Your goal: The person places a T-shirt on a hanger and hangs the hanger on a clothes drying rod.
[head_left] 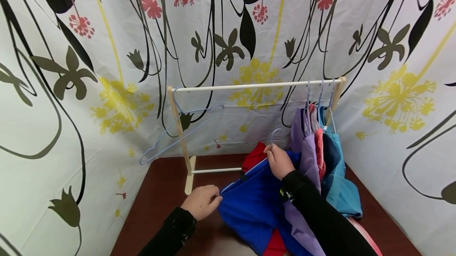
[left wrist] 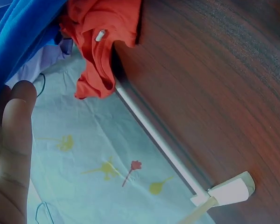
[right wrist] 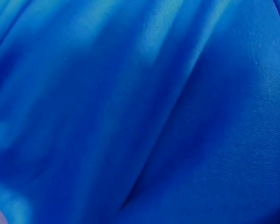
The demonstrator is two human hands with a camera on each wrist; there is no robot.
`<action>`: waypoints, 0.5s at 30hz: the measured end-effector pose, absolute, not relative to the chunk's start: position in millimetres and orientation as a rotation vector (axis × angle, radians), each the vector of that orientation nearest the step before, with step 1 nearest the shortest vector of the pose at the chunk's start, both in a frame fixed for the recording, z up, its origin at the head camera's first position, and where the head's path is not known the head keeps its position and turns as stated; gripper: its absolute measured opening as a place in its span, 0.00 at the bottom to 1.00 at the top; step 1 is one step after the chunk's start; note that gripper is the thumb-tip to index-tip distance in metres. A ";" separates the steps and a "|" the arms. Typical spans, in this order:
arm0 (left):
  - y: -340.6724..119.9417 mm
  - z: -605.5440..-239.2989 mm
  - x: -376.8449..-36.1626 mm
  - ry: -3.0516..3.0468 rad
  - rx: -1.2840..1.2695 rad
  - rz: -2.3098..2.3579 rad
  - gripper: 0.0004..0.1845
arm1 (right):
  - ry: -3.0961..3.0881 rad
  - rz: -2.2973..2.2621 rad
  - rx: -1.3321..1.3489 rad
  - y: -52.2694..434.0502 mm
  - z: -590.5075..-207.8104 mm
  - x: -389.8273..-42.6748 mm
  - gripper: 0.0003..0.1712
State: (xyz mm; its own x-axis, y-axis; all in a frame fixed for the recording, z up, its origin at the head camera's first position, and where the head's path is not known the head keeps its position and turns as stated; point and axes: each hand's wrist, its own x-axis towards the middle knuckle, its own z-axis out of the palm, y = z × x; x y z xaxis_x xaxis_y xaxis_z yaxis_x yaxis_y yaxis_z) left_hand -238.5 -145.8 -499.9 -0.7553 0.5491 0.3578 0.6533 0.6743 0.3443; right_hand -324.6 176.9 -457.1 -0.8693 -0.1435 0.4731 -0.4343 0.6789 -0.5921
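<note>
A blue garment (head_left: 249,204) hangs slanted over a thin light-blue wire hanger (head_left: 276,131), low in front of the rack. My right hand (head_left: 279,163) grips the hanger just below its hook, which sticks up above the fingers. At the garment's left corner my left hand (head_left: 202,201) pinches the edge of the cloth, by the hanger's end. Blue folds of the garment (right wrist: 140,112) fill the right wrist view. In the left wrist view, fingers of the left hand (left wrist: 14,140) lie beside the blue cloth (left wrist: 18,42). Red cloth (head_left: 253,157) shows behind the blue garment.
A small rack with a white rail (head_left: 242,86) stands on the dark wooden table (head_left: 142,208). A bare hanger (head_left: 181,133) hangs at its left end. Purple (head_left: 309,153), coral and teal garments (head_left: 338,184) hang at the right. A flowered curtain surrounds the table.
</note>
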 end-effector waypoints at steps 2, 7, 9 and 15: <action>-145.8 -499.1 -239.1 -2.667 -0.977 -0.679 0.11 | -2.516 1.021 0.460 175.9 -458.7 -324.6 0.08; -139.9 -494.2 -241.0 -2.673 -0.966 -0.680 0.10 | -2.520 0.998 0.494 170.6 -458.7 -323.6 0.08; -135.7 -490.9 -242.1 -2.678 -0.964 -0.676 0.10 | -2.521 0.982 0.504 167.6 -458.0 -323.0 0.07; -118.3 -478.5 -245.4 -2.707 -0.936 -0.654 0.12 | -2.484 0.919 0.540 157.7 -457.6 -322.7 0.07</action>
